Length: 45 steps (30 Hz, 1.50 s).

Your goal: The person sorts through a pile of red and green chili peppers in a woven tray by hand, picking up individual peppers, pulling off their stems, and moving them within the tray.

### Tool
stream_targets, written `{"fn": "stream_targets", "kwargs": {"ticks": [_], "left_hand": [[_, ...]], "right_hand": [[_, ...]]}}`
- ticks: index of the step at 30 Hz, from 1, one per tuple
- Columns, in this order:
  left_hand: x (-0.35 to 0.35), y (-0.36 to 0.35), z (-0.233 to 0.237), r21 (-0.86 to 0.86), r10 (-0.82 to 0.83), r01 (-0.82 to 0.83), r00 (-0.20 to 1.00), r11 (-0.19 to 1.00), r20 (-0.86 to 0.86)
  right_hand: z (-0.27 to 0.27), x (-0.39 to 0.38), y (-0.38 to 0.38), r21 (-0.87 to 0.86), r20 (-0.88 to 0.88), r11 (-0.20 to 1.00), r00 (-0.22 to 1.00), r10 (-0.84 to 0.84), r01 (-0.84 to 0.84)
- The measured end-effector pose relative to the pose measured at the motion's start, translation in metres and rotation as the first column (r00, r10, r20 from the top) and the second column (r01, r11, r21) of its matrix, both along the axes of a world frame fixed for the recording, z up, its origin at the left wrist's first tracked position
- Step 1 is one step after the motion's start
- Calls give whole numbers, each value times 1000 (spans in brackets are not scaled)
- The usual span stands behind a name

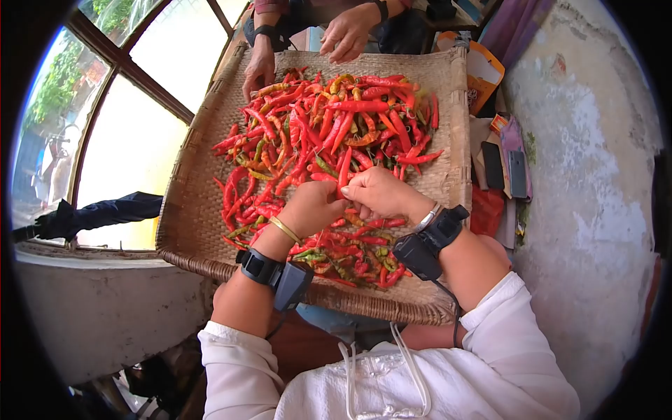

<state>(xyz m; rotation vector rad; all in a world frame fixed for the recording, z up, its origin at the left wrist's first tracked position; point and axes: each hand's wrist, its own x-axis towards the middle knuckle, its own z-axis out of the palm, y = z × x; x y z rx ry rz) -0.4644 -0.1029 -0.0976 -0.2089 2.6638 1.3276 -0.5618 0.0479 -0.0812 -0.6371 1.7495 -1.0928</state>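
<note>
Pinched between thumb and fingers of the right hand (387,196), the near end of a red pepper (345,168) sat at the middle of the woven tray (453,140); the left hand (313,208) was curled in just beside it, though whether its fingertips also gripped the pepper I could not tell. The pepper's long axis ran almost straight from the near edge to the far edge — its free end pointed to the far edge, leaning slightly to the right. Beyond it, a heap of peppers (315,126) filled the tray's centre, the pods lying at every angle, while a thinner spread of peppers (350,259) lay below the wrists, close to the near edge. Bare weave opened along the left edge, in a narrower strip down the right edge, and at the near right corner — room enough on those sides. Towards the far left corner, one hand of another person (260,68) reached down to the heap's border; that person's other hand (350,33) hung above the far edge.
</note>
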Motion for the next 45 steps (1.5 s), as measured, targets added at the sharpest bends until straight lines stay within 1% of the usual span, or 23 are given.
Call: {"fn": "stream_targets", "kwargs": {"ticks": [1,2,3,5,7,9,11,13,15,17,23,27,29,30,32,33,34,36,38,41,43,44,45], "left_hand": [[1,-2,16,-3,-58,58,992,998,111],[0,-6,29,-1,-113,116,970,993,216],[0,-13,36,0,-112,114,970,993,217],[0,-32,43,72,-98,85,977,994,192],[-4,-49,44,358,155,-165,986,919,56],[-12,-62,38,581,463,-329,881,744,-93],[-21,-61,25,495,616,-468,764,732,-189],[-25,-53,14,22,345,-364,860,931,-375],[-21,-40,0,-365,-50,-94,929,926,-367],[-20,-25,-5,-387,-180,77,955,919,-237],[-19,-3,-25,-382,-216,127,955,916,-201],[-20,-4,-28,-432,-214,134,966,892,-144],[-19,-4,-26,-402,-193,114,967,909,-164],[-19,-6,-23,-406,-232,99,928,908,-292],[-19,-8,-11,-410,-266,83,871,908,-413],[-18,-9,4,-297,-182,80,925,952,-333],[-17,-10,13,-180,-108,65,965,982,-238],[-14,-21,18,-42,-57,51,988,998,-143],[-10,-31,35,166,19,-29,998,986,63],[-14,-63,22,100,211,-201,973,974,-97],[-22,-64,25,618,657,-415,719,667,-226],[-27,-68,21,635,758,-460,560,621,-335],[-28,-68,14,634,756,-459,563,622,-335]], "right_hand": [[2,-3,2,2,5,1000,1000,0,0],[4,-11,5,34,-358,996,930,88,-81],[6,-14,9,95,-666,985,726,172,-146],[5,-15,16,160,-726,986,673,142,-35],[-1,-18,21,301,-836,954,479,266,-4],[-5,-18,21,334,-823,942,482,299,-14],[-10,-18,19,330,-799,941,511,318,-70],[-10,-16,18,301,-820,952,494,289,-57],[-13,-14,15,264,-841,963,479,252,-43],[-21,-15,9,142,-839,989,523,148,-51],[-31,-10,6,292,-846,956,478,238,41],[-35,-11,6,291,-861,956,430,272,-22],[-29,-9,5,135,-868,985,467,170,-108],[-20,-8,5,134,-870,985,463,169,-109],[5,-6,6,57,-766,994,634,106,-98],[10,-9,8,56,-765,994,635,105,-97],[13,-15,12,-48,-659,996,751,22,-71],[21,-24,17,-162,-307,984,944,-122,75],[25,-29,19,-190,-268,971,944,-193,144],[25,-31,20,-235,-199,938,932,-302,254],[20,-31,19,-280,-124,920,940,-318,274],[17,-31,19,-279,-123,919,939,-321,278],[14,-31,18,-281,-104,915,939,-328,288]]}}
